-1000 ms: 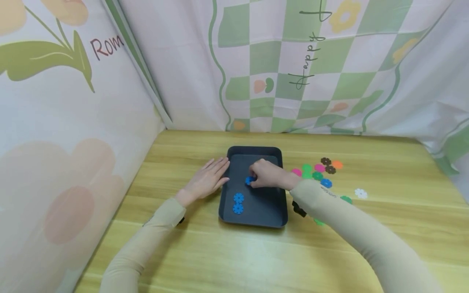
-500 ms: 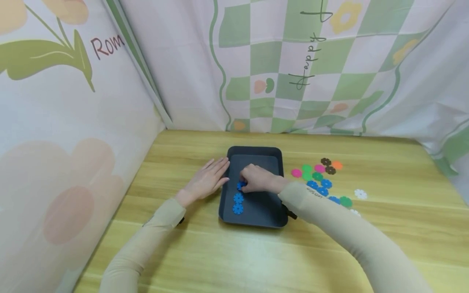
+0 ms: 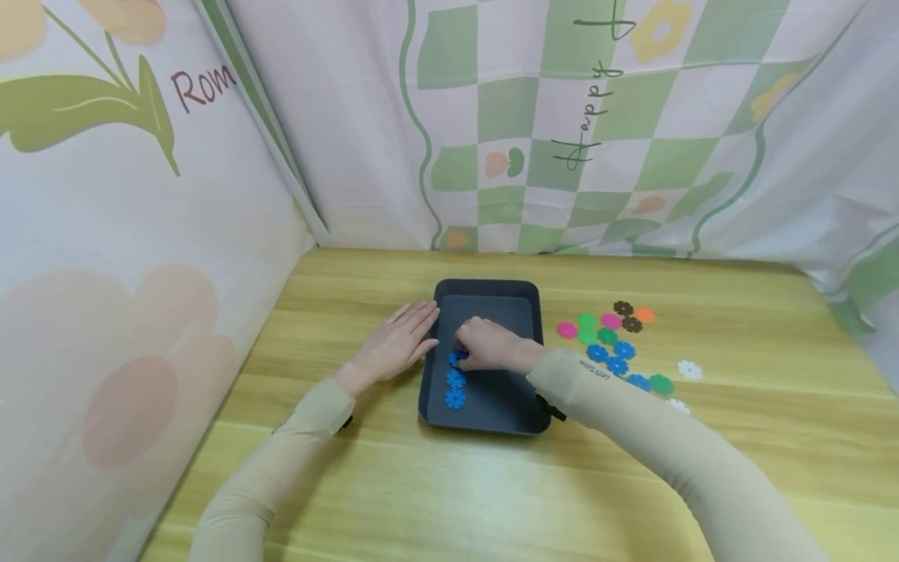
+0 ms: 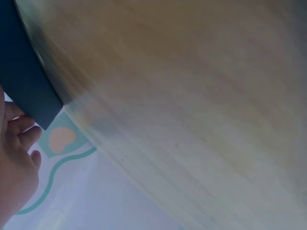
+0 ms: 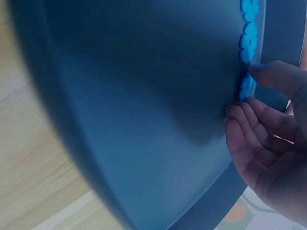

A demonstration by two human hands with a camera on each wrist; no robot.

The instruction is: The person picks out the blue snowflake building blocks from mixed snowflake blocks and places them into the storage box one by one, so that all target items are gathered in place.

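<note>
A dark grey tray lies on the table. Inside it, along the left side, two blue snowflake discs, the nearer one and the one beyond it, form a line. My right hand pinches a third blue snowflake disc at the far end of that line, down at the tray floor. The fingers partly cover this disc in the head view. My left hand lies with extended fingers against the tray's left rim, also visible beside the tray wall in the left wrist view.
Right of the tray, loose snowflake discs are scattered: pink, green, brown, orange, blue and white. My right forearm crosses the tray's right rim. A patterned curtain hangs behind the table.
My right hand has moved left and slightly nearer with the blue snowflake disc, bringing it to the end of the line. My left hand has stayed at the rim.
</note>
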